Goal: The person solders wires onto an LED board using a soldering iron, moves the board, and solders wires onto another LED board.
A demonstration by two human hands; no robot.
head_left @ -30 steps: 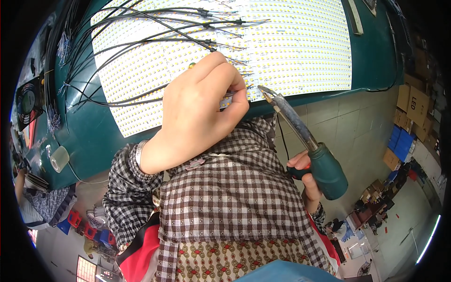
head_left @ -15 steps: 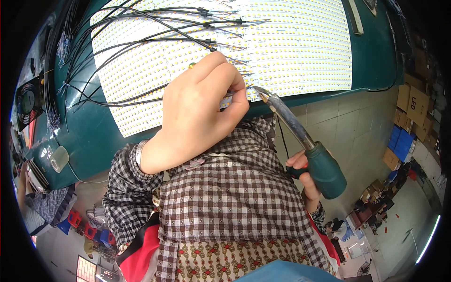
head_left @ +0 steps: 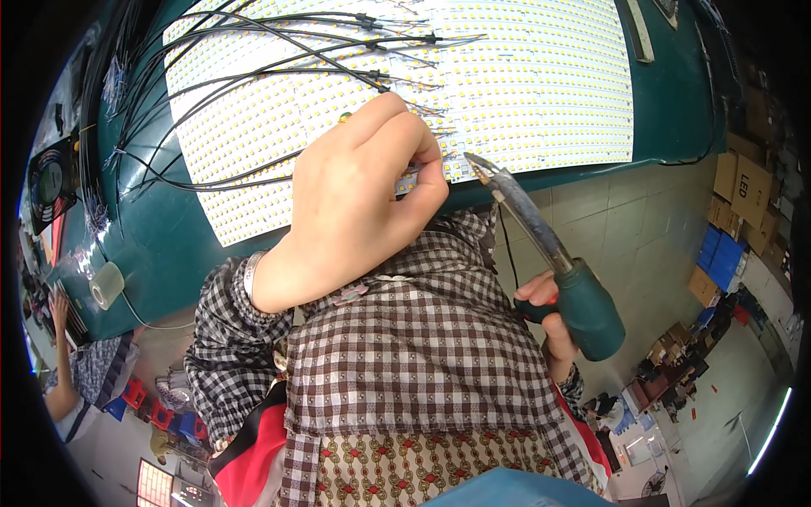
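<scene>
My right hand (head_left: pixel 549 321) is wrapped round the dark green handle of a soldering iron (head_left: pixel 591 313). The iron's thin tip points up and left, close to the lower edge of a white LED strip sheet (head_left: pixel 541 101) dotted with small yellow chips. Over that sheet my left hand (head_left: pixel 363 186) is closed in a pinch at the end of a black cable (head_left: pixel 245 182), which runs in beneath it from the left. The pinched end is mostly hidden by my fingers. Above it, several black cables (head_left: pixel 253 76) with thin coloured wire ends lie across the sheet.
The sheet rests on a dark green table (head_left: pixel 169 279). A roll of clear tape (head_left: pixel 106 285) and a black fan (head_left: pixel 52 186) are at the left. Another person's arm (head_left: pixel 61 355) shows at the far left. Cardboard boxes (head_left: pixel 748 190) are stacked at right.
The soldering iron's tip has shifted slightly right, away from my left fingers. My left hand stays put. The other person's arm at the far left has moved.
</scene>
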